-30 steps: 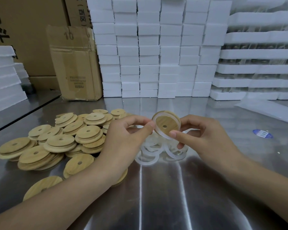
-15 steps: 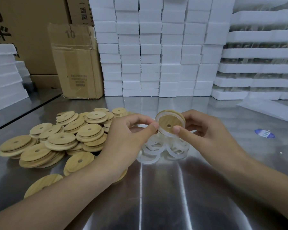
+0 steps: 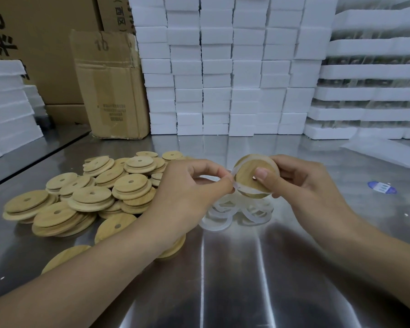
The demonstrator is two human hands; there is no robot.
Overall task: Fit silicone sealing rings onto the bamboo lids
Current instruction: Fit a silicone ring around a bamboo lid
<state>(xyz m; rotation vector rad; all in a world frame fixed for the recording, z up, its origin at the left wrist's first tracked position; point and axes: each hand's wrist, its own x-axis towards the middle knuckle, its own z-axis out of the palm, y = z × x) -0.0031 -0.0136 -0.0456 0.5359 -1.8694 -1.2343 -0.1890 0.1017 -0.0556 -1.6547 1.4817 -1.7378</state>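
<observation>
Two hands work over a steel worktop (image 3: 246, 280), and between them is one bamboo lid (image 3: 249, 183), lifted off the surface and tilted with its flat face toward the camera. It is a round, pale disc with fine grain and a small hole at its centre. One silicone ring (image 3: 237, 185), thin and milky-translucent, hugs its rim from about 11 o'clock round the left side to 6 o'clock; the rest of the ring is hidden.

The right hand (image 3: 301, 183) grips the lid, with the thumb pressed on the face just beside the hole and the fingers curled behind. The left hand (image 3: 189, 192) pinches the ring between thumb and forefinger at the lid's 8 o'clock edge.

Directly below the lid, at 6 o'clock, lies a heap of loose rings (image 3: 237, 215). They overlap too much for a sure count, though at least five show. At 9 o'clock spreads a pile of lids (image 3: 92, 197), well over twenty, each holed and many showing a stepped edge.

One blue sticker (image 3: 382, 187) lies at 3 o'clock. One worn cardboard box (image 3: 111, 86) stands at 11 o'clock, and a wall of white foam blocks (image 3: 223, 67) stands at 12 o'clock
</observation>
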